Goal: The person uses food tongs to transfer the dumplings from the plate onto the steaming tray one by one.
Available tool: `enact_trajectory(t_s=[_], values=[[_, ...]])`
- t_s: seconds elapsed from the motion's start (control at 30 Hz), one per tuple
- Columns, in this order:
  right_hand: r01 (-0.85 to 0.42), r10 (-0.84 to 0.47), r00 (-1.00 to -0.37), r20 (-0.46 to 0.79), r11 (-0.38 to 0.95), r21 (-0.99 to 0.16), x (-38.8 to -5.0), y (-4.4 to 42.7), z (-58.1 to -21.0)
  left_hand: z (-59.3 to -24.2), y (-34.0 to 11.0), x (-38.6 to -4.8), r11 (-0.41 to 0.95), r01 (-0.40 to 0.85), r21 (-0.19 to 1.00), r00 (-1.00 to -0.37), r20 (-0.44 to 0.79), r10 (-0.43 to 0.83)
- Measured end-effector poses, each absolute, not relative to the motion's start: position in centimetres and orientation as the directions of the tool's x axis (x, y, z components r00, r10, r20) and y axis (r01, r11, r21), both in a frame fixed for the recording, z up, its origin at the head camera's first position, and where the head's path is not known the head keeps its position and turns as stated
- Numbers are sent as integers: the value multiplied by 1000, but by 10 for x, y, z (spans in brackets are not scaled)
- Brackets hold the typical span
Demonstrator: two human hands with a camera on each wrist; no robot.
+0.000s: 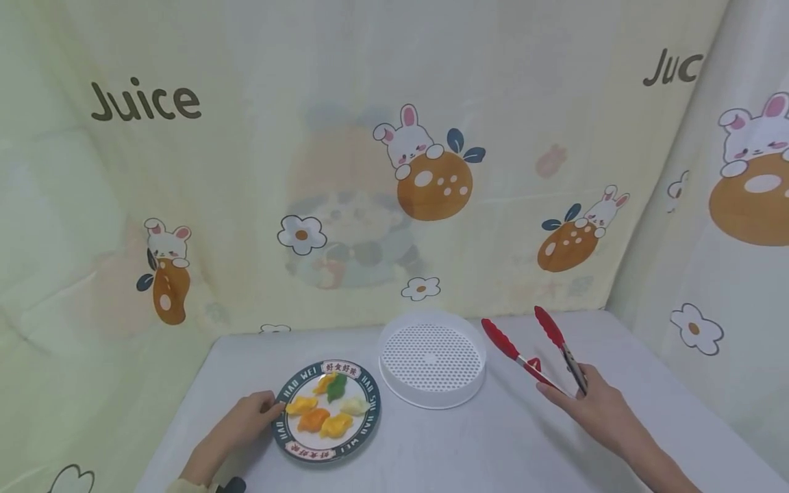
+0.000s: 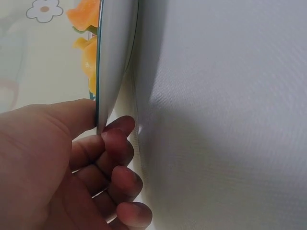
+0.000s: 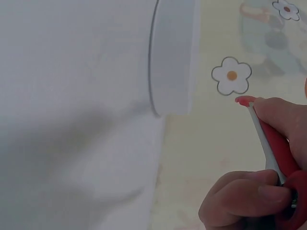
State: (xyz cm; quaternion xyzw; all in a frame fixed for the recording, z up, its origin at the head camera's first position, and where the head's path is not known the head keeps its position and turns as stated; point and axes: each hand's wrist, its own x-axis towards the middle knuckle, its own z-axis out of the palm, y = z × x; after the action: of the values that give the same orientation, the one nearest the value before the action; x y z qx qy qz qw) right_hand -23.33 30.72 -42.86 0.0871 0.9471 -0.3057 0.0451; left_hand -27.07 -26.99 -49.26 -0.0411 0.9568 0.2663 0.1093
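Note:
My left hand (image 1: 251, 415) pinches the left rim of a round plate (image 1: 285, 438) with a dark patterned border; in the left wrist view the thumb lies on the upper side and fingers curl beneath the edge. Several dumpling-shaped pieces in yellow, orange, green and pale white lie on it, among them an orange one (image 1: 314, 420) and a green one (image 1: 336, 387). My right hand (image 1: 600, 409) grips a pair of red-tipped tongs (image 1: 504, 341), whose two arms stand spread with nothing between the tips. To the left of the tongs sits a white round perforated steamer tray (image 1: 431, 397).
A white cloth covers the table (image 1: 481, 452). Behind it and at both sides hangs a pale curtain (image 1: 246, 157) printed with rabbits, oranges and flowers. The steamer tray stands between the plate and the tongs, near the table's back edge.

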Motion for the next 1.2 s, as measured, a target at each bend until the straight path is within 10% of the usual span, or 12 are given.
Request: enact_trajectory(t_s=[1.2], values=[[66, -10, -991, -133, 830, -554, -213, 219, -419, -491, -270, -268, 838, -120, 532, -980, -197, -16]])
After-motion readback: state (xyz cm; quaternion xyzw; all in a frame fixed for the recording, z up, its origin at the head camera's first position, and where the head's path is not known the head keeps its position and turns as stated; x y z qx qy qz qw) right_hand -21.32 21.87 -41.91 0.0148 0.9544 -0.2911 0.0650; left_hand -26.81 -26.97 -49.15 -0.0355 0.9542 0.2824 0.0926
